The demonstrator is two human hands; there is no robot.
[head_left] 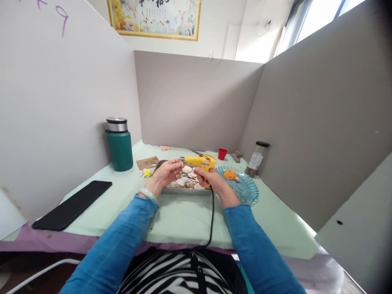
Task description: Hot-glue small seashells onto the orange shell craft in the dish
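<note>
My right hand is wrapped round the handle of a yellow hot glue gun, whose nozzle points left. Close to that nozzle, the fingers of my left hand are pinched together; whatever they hold is too small to make out. Below both hands lies a metal tray filled with shells and other small pieces. A black cord runs from the gun down over the table's front edge. Right of my right hand, a blue shell-shaped plate bears an orange decorated piece.
A green bottle and a black flat pad are on the left. Near the tray lie a brown card and a yellow flower piece. Behind stand a red cup and a lidded jar. Grey partitions enclose the table.
</note>
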